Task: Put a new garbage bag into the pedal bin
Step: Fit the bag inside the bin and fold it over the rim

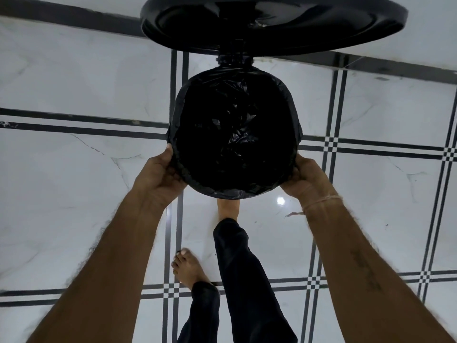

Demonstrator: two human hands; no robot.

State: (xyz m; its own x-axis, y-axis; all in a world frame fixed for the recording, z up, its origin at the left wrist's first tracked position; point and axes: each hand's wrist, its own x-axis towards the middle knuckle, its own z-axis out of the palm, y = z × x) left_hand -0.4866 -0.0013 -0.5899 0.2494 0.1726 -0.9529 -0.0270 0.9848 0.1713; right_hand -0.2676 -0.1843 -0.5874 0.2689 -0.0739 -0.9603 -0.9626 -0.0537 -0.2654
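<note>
A round pedal bin stands on the floor below me, its black lid (272, 23) tipped up at the far side. A black garbage bag (235, 134) lines the inside, crumpled at the bottom, with its edge folded over the rim (288, 95). My left hand (158, 174) grips the bag edge at the near-left of the rim. My right hand (305, 175) grips it at the near-right. My right foot (228, 209) reaches under the bin's front, where the pedal itself is hidden.
The floor (74, 181) is glossy white marble tile with black line borders. My left foot (189, 268) stands bare on it, close behind the bin. A dark skirting strip (74, 18) runs along the far wall.
</note>
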